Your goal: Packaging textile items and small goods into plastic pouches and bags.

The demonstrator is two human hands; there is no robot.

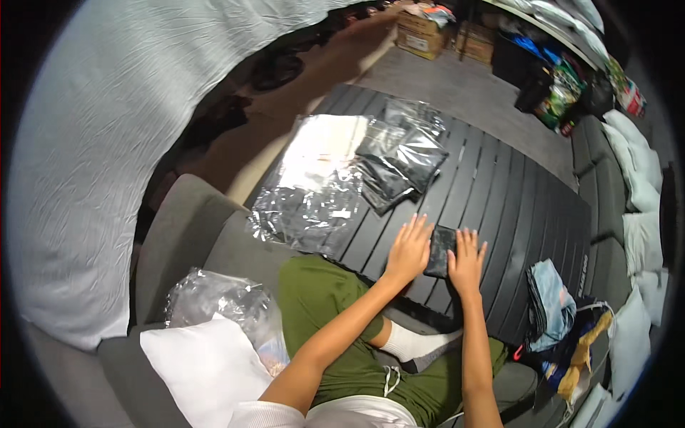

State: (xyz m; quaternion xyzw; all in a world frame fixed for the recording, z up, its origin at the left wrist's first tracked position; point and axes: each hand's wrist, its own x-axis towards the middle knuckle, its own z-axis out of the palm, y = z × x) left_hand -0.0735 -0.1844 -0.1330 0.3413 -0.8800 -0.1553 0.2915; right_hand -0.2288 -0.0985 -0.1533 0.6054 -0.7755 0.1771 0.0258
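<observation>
1. Nearest you, on the left, a white pillow (203, 374) lies on the seat against a crumpled clear bag (221, 296).
2. To the right, folded blue cloth (551, 296) rests at the edge of the black slatted table (503, 207).
3. Your left hand (408, 251) and right hand (467, 264) lie palm down, fingers extended, grasping nothing.
4. Between them on the table's near part is a flat black packet (441, 250), with your hands along its left and right edges.
5. Farther left lie clear plastic sleeves (307, 196), with black wrapped packets (403, 160) just beside them.
</observation>
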